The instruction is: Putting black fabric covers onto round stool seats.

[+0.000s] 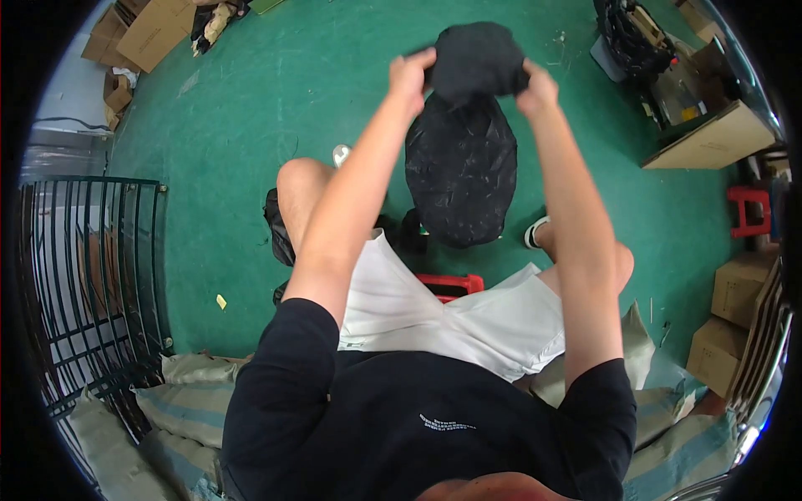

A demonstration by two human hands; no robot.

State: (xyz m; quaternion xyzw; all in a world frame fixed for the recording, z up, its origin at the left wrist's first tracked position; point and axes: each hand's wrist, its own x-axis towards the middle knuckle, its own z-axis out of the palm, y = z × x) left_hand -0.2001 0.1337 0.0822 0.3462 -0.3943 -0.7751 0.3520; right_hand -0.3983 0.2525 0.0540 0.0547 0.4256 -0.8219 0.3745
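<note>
Both my arms reach forward, holding up a soft black rounded thing (478, 63) that looks like dark cloth; its kind cannot be told. My left hand (408, 79) grips its left edge, slightly blurred, and my right hand (537, 87) grips its right edge. Directly under and nearer to me, between my knees, is a large black plastic bag (462, 171) with a shiny, creased oval top. The held thing overlaps the bag's far end in the picture; whether the two touch I cannot tell.
A red plastic stool (451, 286) shows under my legs. Dark metal bars (92, 275) stand at left, stuffed woven sacks (188, 401) beside me. Cardboard boxes (156, 35) lie far left, more boxes (720, 355) at right. Another red stool (748, 211) and an open carton (710, 138) are on the right.
</note>
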